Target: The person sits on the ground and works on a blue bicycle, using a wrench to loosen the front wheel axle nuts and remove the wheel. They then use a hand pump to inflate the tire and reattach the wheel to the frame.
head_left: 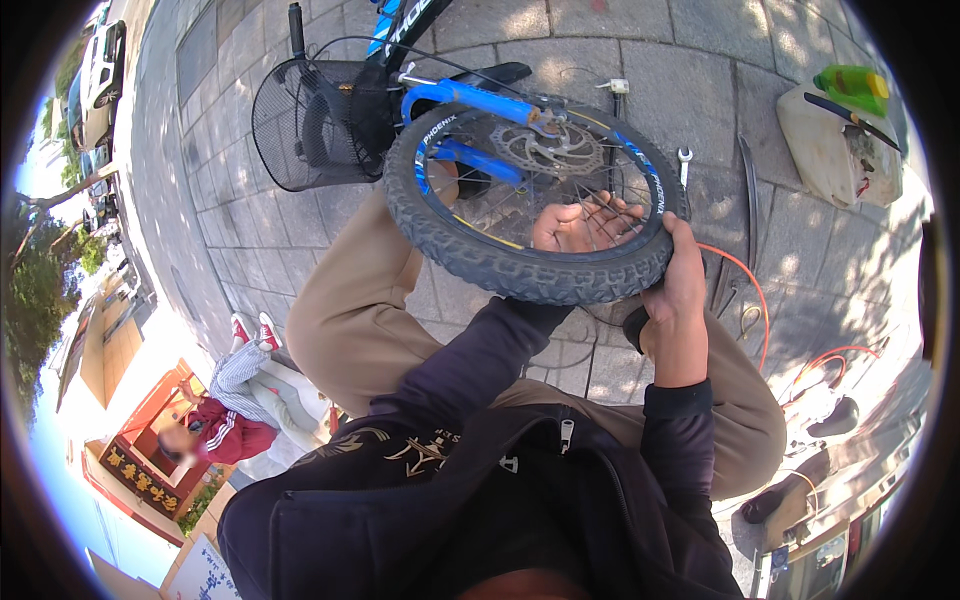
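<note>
A bicycle wheel point(440, 250) with a black knobby tyre lies tilted in front of me, held in a blue fork point(470, 95). A perforated brake disc point(555, 148) sits at its hub. My left hand point(588, 224) is under the wheel and shows through the spokes, palm up, fingers apart and slightly bent. Whether it touches the spokes or rim, I cannot tell. Around the tyre at the wheel's right side, my right hand point(680, 272) is closed, thumb along the outer edge. The tyre hides part of both hands.
A black wire basket point(315, 125) is on the bicycle, left of the wheel. On the paving to the right lie a wrench point(684, 166), a dark curved strip point(750, 205) and an orange hose point(758, 290). Beyond are a cut-open plastic jug point(825, 150) and a green bottle point(850, 85). A person point(235, 420) sits far left.
</note>
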The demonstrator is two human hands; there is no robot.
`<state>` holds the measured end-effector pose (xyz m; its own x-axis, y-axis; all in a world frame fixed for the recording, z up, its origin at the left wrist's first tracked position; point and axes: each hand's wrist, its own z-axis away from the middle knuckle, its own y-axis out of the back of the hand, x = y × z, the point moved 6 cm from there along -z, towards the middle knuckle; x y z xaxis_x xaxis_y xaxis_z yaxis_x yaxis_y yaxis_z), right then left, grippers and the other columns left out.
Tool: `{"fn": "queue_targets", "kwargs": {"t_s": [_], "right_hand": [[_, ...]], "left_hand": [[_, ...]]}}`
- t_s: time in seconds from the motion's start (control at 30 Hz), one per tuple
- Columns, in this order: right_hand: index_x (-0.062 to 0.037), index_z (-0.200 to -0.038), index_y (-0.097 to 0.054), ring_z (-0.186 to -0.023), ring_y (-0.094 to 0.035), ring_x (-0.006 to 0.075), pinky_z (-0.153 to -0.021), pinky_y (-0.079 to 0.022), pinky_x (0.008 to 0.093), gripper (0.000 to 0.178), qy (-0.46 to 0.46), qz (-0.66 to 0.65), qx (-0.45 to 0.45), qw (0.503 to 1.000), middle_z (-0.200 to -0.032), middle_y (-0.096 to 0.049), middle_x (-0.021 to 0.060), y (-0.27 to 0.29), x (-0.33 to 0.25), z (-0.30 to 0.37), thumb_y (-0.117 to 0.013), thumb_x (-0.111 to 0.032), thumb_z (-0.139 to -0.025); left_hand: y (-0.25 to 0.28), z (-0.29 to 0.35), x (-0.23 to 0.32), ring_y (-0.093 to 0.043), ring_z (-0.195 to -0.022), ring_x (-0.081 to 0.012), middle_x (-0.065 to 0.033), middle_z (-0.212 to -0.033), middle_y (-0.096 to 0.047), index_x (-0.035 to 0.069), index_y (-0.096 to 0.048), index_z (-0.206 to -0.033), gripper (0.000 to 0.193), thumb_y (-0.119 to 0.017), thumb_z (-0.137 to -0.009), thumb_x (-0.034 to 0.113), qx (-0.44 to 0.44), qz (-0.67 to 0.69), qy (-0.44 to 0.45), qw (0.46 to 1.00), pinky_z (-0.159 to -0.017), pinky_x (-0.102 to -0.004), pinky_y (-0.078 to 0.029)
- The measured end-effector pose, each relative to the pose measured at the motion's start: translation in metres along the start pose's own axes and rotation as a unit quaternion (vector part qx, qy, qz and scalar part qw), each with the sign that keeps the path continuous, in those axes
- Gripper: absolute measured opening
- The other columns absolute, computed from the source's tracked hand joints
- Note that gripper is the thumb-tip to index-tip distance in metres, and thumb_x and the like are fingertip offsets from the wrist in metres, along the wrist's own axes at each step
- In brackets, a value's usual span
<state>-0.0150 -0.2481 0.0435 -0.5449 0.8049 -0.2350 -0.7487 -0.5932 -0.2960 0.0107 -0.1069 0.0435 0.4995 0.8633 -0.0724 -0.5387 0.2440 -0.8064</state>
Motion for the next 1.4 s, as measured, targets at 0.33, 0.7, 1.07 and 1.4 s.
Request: {"fn": "queue_targets", "kwargs": {"t_s": [0.33,0.7,1.07,1.4], "right_hand": [[0.0001,-0.114,-0.065,-0.087,-0.072,0.0218,-0.081,-0.062,0.0375,0.029,0.001,-0.013,-0.03,0.999,-0.098,-0.073,0.0112,0.004,0.003,-0.008,-0.059,-0.027,-0.106],[0.0,-0.118,-0.063,-0.089,-0.071,0.02,-0.083,-0.061,0.0369,0.028,0.012,-0.022,-0.008,1.0,-0.103,-0.073,0.011,-0.002,0.0,-0.001,-0.06,-0.025,-0.106],[0.0015,-0.119,-0.065,-0.086,-0.072,0.0223,-0.083,-0.061,0.0382,0.034,0.003,-0.006,-0.033,0.999,-0.098,-0.074,0.0121,0.003,0.002,-0.007,-0.058,-0.029,-0.106],[-0.0001,-0.123,-0.064,-0.098,-0.073,0.0292,-0.092,-0.059,0.046,0.044,0.008,0.146,0.042,0.988,-0.107,-0.072,0.0136,0.009,-0.016,-0.003,-0.064,-0.04,-0.104]], "left_hand": [[-0.003,-0.001,0.0,-0.059,-0.137,-0.0406,-0.0218,-0.127,-0.067,-0.002,-0.063,-0.121,0.041,-0.052,-0.095,0.027,-0.02,-0.008,-0.016,1.0,-0.124,-0.0566,-0.043],[-0.001,-0.002,0.0,-0.06,-0.136,-0.041,-0.023,-0.125,-0.068,-0.001,-0.065,-0.123,0.042,-0.051,-0.096,0.029,-0.009,0.002,-0.011,1.0,-0.123,-0.0556,-0.044],[0.008,-0.004,-0.002,-0.06,-0.137,-0.0395,-0.0211,-0.128,-0.069,-0.002,-0.066,-0.12,0.042,-0.052,-0.096,0.029,-0.004,0.015,0.008,1.0,-0.123,-0.0555,-0.045],[0.013,0.016,0.001,-0.062,-0.132,-0.0353,-0.0178,-0.134,-0.064,0.001,-0.061,-0.132,0.056,-0.057,-0.107,0.052,0.145,-0.045,-0.007,0.988,-0.114,-0.0561,-0.052]]}}
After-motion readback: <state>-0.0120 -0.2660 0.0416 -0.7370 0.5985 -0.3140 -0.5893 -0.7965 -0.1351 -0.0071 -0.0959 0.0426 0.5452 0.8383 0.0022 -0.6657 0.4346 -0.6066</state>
